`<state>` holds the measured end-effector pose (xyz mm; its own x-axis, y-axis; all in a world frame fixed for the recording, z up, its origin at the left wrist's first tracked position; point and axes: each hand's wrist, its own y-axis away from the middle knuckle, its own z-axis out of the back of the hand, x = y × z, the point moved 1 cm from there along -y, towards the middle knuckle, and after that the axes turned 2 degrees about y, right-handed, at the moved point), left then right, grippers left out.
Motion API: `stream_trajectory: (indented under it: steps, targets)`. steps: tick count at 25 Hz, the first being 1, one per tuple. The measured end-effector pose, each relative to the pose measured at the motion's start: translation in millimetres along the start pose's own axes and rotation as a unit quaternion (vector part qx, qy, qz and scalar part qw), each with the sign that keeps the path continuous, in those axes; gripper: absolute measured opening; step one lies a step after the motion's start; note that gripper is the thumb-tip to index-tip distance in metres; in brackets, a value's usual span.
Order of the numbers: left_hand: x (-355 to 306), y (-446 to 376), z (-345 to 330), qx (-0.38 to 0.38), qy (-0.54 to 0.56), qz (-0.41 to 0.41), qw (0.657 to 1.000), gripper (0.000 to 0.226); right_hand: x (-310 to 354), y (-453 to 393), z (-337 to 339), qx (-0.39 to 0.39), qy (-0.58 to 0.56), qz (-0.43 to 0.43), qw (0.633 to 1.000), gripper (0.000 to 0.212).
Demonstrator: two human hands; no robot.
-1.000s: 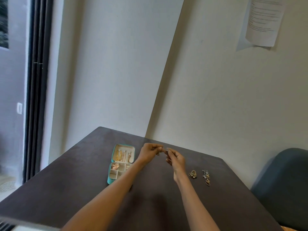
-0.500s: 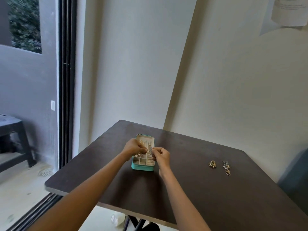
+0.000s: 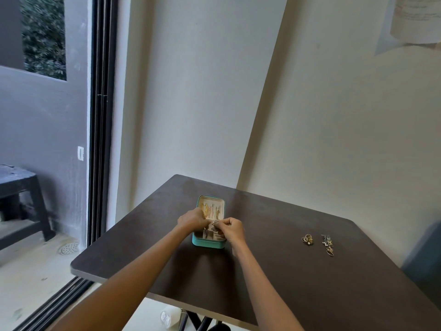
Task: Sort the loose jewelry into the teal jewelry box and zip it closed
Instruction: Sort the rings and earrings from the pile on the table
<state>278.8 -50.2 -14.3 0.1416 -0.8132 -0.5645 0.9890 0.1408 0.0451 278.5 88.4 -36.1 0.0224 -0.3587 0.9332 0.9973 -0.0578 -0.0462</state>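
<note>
At lower left of the frame, a dark stool (image 3: 19, 187) stands outside the sliding door. At centre, the teal jewelry box (image 3: 209, 242) lies open on the dark tabletop (image 3: 274, 283), lid laid flat on the far side. My left hand (image 3: 191, 219) and right hand (image 3: 232, 229) meet above its compartments; the fingers of both are curled and pinch a small metal jewelry piece (image 3: 214, 222) between them. At right of centre, a cluster of gold rings (image 3: 307, 239) and a row of loose earrings (image 3: 328, 244) lie well apart from the box. A paper sheet (image 3: 415, 17) hangs at upper right.
</note>
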Motion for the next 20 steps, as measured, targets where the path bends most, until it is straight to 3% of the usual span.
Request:
stream_trajectory:
  steps: [7,13,17,20]
  targets:
    - [10.4,-5.2,11.3,-0.009,-0.015,-0.013,1.000,0.023,9.5,-0.9,-2.2,0.054,0.094,0.006,0.994,0.024]
    - [11.9,-1.2,13.4,-0.082,-0.120,-0.059,0.988,0.023,16.2,-2.6,-6.4,0.073,0.170,0.008,0.983,0.017]
    - [22.8,-1.4,12.1,-0.089,-0.143,-0.084,0.982,0.021,15.9,-2.0,-6.4,0.067,0.176,0.010,0.982,0.025]
    - [25.3,0.2,11.7,-0.104,-0.147,-0.100,0.979,0.022,13.2,-4.3,-6.0,0.086,0.193,0.013,0.977,0.017]
